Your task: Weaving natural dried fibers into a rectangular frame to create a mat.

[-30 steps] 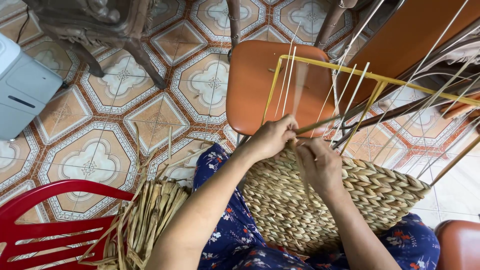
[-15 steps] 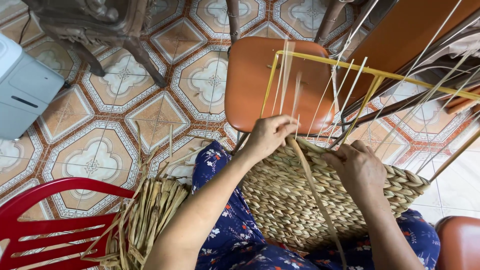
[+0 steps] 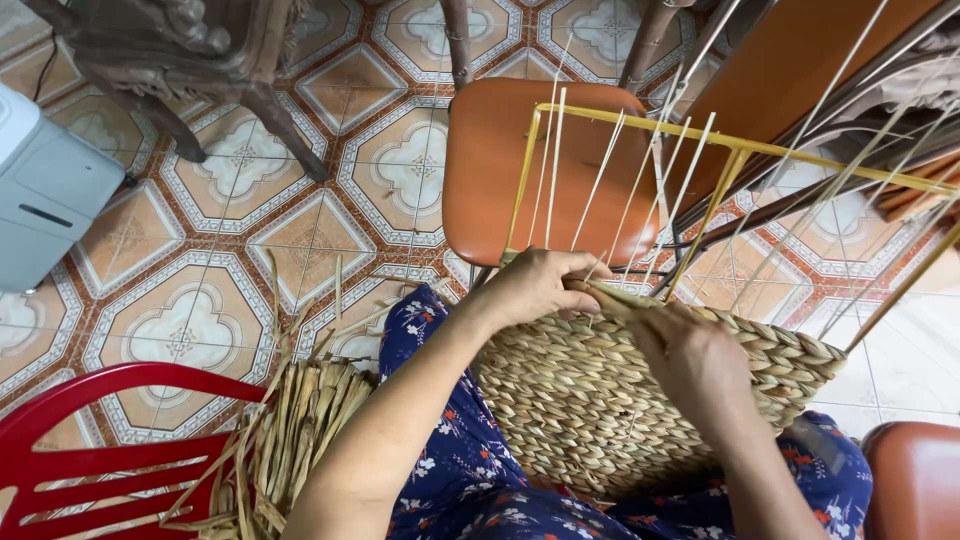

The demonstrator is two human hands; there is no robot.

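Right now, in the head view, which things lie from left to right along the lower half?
Red chair → straw bundle → left hand → right hand → woven basket → orange seat.

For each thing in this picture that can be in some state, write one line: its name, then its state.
Woven basket: partly woven, lying on the lap, top edge unfinished.
Yellow frame: upright, thin pale spokes running up to its top bar.
Left hand: fingers closed on a strand at the basket's rim.
Right hand: resting on the rim, fingers curled.
Dried fibre bundle: loose, beside the red plastic chair.
Orange stool: unoccupied.
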